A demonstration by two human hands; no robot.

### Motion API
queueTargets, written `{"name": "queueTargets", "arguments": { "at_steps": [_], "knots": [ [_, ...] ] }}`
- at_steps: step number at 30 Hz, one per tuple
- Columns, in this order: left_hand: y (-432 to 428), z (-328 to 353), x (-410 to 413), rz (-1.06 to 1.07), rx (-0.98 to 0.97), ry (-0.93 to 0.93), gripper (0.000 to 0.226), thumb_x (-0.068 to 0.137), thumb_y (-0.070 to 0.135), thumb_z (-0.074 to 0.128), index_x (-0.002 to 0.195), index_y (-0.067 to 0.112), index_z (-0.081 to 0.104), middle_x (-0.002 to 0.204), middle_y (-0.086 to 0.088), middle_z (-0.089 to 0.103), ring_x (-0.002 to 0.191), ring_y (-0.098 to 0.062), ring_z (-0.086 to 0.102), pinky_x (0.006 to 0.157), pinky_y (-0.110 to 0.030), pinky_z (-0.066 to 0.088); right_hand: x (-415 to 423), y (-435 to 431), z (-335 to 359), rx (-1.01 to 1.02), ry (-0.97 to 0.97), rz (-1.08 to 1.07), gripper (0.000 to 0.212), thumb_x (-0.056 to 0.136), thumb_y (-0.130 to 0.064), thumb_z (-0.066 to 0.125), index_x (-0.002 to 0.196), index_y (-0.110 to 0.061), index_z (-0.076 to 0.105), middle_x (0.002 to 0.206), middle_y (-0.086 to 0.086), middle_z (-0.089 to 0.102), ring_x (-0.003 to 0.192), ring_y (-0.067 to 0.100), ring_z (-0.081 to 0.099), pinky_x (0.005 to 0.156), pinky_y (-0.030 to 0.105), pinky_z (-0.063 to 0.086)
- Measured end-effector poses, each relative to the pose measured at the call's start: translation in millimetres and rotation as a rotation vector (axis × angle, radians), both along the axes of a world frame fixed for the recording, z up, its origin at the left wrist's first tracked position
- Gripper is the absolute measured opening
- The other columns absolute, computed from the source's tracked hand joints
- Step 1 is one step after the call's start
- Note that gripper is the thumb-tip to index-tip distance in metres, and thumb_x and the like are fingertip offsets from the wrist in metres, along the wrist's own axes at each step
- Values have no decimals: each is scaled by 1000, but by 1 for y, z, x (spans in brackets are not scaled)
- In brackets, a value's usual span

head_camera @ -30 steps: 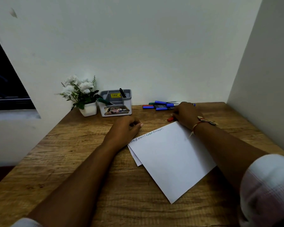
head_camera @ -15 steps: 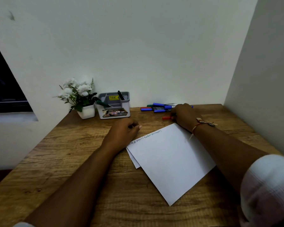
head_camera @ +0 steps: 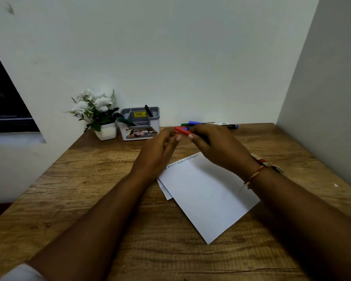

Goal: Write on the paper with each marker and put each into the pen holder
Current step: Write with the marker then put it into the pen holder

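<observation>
My right hand [head_camera: 217,147] has lifted the red marker [head_camera: 184,132], gripping its barrel; my left hand [head_camera: 156,153] has risen to the cap [head_camera: 178,129], grasp unclear. I'd pull straight off.

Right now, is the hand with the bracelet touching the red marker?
Touching. The head view shows the right hand gripping the red marker, one end sticking out.
</observation>
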State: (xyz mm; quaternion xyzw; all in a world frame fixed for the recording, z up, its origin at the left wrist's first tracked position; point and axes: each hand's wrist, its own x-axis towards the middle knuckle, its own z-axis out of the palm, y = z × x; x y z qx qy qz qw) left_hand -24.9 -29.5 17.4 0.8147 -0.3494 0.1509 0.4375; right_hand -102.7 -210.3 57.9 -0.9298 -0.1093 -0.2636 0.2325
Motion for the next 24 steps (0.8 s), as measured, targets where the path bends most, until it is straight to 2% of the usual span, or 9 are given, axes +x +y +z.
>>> {"name": "queueTargets", "arguments": {
  "at_steps": [3,6,8,11,14,16,19,22,24],
  "knots": [
    [-4,-2,-3,-16,-9,-32,34,99,57,38,112,35,60,89,12,68,83,1,61,64,-16,44,5,-4,-11,33,51,13,24,103,-29,58,106,-14,77,62,-12,52,58,1,49,55,19,32],
    [-9,-4,-5,-25,-84,43,33,99,54,43,106,30,64,92,7,70,86,-6,65,75,-39,55,6,-7,-16,102,60,36,24,103,-31,58,110,-19,78,56,-15,53,57,-1,51,54,15,33],
    [-11,-4,-6,-65,-140,124,34,98,53,46,107,28,67,98,6,71,94,-8,67,80,-47,56,6,-8,-17,142,77,62,25,102,-34,59,116,-23,78,58,-24,57,59,-1,53,53,14,33],
    [-12,-2,-6,-157,-258,234,28,100,41,51,109,21,69,105,4,72,101,-9,68,80,-41,59,7,-12,-16,159,82,61,26,102,-36,60,119,-27,77,61,-20,61,62,-1,56,54,13,34],
    [-13,1,-7,-221,-337,330,26,100,32,54,112,16,70,109,-2,72,104,-13,69,74,-27,57,7,-16,-15,164,136,77,28,102,-39,58,123,-31,74,74,-8,71,67,11,60,61,28,40],
    [-13,2,-8,-236,-378,376,27,100,32,55,113,14,70,109,-2,73,105,-13,68,74,-23,56,7,-16,-16,158,156,90,28,104,-38,55,121,-29,75,64,-16,63,59,6,53,55,22,33],
    [-12,5,-7,-273,-519,464,28,100,29,54,112,9,69,110,-6,73,108,-18,68,81,-26,56,7,-23,-18,157,159,69,27,105,-29,50,109,-16,73,70,-4,64,59,1,49,59,27,34],
    [-8,9,-1,-182,-670,500,21,102,23,51,105,12,69,109,-6,74,109,-18,68,85,-27,55,4,-35,-21,247,212,23,21,104,-19,47,122,-26,58,86,2,71,65,5,56,63,23,42],
    [-7,7,3,-105,-645,461,20,103,20,47,102,14,66,106,-6,73,107,-17,68,90,-32,55,3,-38,-21,379,229,21,22,104,-14,44,117,-28,56,89,4,71,66,13,58,59,19,44]
  ]
}}
